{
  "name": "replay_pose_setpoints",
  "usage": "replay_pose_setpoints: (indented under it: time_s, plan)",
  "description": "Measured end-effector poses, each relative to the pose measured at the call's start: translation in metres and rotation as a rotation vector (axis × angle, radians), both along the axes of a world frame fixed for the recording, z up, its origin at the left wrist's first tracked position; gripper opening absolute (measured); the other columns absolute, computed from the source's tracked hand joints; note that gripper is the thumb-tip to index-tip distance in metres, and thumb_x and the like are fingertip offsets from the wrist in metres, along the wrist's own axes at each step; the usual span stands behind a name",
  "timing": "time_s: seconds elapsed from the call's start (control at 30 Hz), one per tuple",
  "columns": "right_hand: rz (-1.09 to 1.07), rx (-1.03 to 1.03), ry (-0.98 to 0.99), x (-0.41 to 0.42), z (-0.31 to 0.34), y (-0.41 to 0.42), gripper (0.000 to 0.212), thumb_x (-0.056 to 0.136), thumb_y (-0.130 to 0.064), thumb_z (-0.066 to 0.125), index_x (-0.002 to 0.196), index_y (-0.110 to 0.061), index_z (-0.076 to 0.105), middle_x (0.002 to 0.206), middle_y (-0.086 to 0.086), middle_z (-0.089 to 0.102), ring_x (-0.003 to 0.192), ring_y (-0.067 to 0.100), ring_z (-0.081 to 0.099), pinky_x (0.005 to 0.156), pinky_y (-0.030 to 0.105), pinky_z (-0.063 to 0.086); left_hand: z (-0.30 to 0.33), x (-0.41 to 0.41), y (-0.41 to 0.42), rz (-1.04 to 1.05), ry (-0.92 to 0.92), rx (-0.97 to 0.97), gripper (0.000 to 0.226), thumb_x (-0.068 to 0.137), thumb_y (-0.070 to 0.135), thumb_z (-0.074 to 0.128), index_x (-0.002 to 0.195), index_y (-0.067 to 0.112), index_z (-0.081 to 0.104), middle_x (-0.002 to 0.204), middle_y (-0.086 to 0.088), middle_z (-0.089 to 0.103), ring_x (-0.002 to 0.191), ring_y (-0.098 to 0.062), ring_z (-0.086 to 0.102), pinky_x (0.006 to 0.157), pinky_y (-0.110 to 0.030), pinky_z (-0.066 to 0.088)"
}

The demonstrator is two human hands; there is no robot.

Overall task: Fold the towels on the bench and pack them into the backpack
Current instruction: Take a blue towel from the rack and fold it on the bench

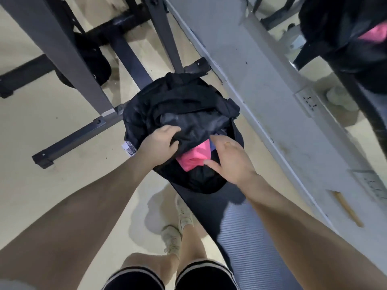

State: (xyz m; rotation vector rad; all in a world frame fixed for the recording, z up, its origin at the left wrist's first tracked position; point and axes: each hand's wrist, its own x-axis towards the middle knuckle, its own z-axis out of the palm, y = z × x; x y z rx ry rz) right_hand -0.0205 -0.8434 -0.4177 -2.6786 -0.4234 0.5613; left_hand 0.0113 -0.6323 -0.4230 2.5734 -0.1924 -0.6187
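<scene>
A black backpack [178, 107] sits on the dark padded bench [209, 206], its top opening facing me. A folded pink towel [194, 156] shows inside the opening, with a sliver of bluish cloth [212, 146] beside it. My left hand [159, 143] grips the backpack's black flap at the left side of the opening. My right hand [228, 158] lies over the right side of the opening, fingers reaching into the bag beside the pink towel and thumb near the towel's lower corner. What the fingers hold is hidden.
A grey wall base [261, 91] runs diagonally on the right below a mirror [335, 59] that reflects the bag. Black metal frame legs [129, 57] of gym equipment stand on the beige floor at the left. A wooden stick [348, 209] lies by the wall. My legs and shoes [178, 233] are below.
</scene>
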Motion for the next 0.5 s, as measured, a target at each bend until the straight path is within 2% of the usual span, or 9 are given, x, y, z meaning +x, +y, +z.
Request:
replay_pose_setpoints:
  time_s: [0.1, 0.23, 0.33, 0.4, 0.5]
  plan:
    - [0.018, 0.011, -0.023, 0.008, 0.059, 0.023, 0.064, 0.090, -0.043, 0.053, 0.141, -0.009, 0.034, 0.141, 0.009, 0.045, 0.132, 0.026, 0.037, 0.108, 0.035, 0.028, 0.068, -0.011, 0.017, 0.074, -0.106, -0.074, 0.025, 0.091, 0.012, 0.046, 0.109, 0.012, 0.063, 0.113, -0.003, 0.063, 0.106, -0.024, 0.059, 0.088, -0.032, 0.045]
    - [0.098, 0.099, -0.016, 0.044, 0.130, 0.077, 0.055, 0.092, -0.040, 0.050, 0.137, -0.009, 0.039, 0.137, 0.007, 0.049, 0.126, 0.023, 0.045, 0.102, 0.033, 0.038, 0.157, -0.031, 0.060, 0.201, -0.267, -0.090, 0.023, 0.092, 0.014, 0.046, 0.105, 0.015, 0.065, 0.108, 0.002, 0.066, 0.094, -0.018, 0.060, 0.079, -0.028, 0.044]
    - [0.196, 0.160, -0.081, 0.066, 0.186, 0.142, 0.041, 0.092, -0.036, 0.051, 0.118, -0.004, 0.053, 0.112, 0.013, 0.062, 0.095, 0.023, 0.058, 0.079, 0.031, 0.043, 0.216, -0.052, 0.112, 0.293, -0.391, -0.078, 0.018, 0.091, 0.015, 0.049, 0.102, 0.014, 0.063, 0.097, 0.000, 0.064, 0.079, -0.017, 0.058, 0.073, -0.028, 0.046]
    - [0.298, 0.199, -0.079, 0.065, 0.219, 0.196, 0.036, 0.094, -0.032, 0.050, 0.115, -0.003, 0.054, 0.106, 0.012, 0.062, 0.094, 0.026, 0.057, 0.082, 0.036, 0.045, 0.247, -0.073, 0.153, 0.419, -0.443, -0.098, 0.018, 0.091, 0.011, 0.049, 0.103, 0.010, 0.062, 0.093, -0.001, 0.062, 0.068, -0.012, 0.052, 0.064, -0.017, 0.039]
    - [0.510, 0.201, -0.078, 0.041, 0.254, 0.276, 0.035, 0.095, -0.033, 0.046, 0.123, -0.013, 0.052, 0.103, 0.000, 0.058, 0.094, 0.017, 0.053, 0.084, 0.033, 0.045, 0.281, -0.120, 0.217, 0.635, -0.552, -0.065, 0.019, 0.091, 0.010, 0.051, 0.104, 0.008, 0.064, 0.092, -0.002, 0.062, 0.069, -0.015, 0.053, 0.065, -0.015, 0.033]
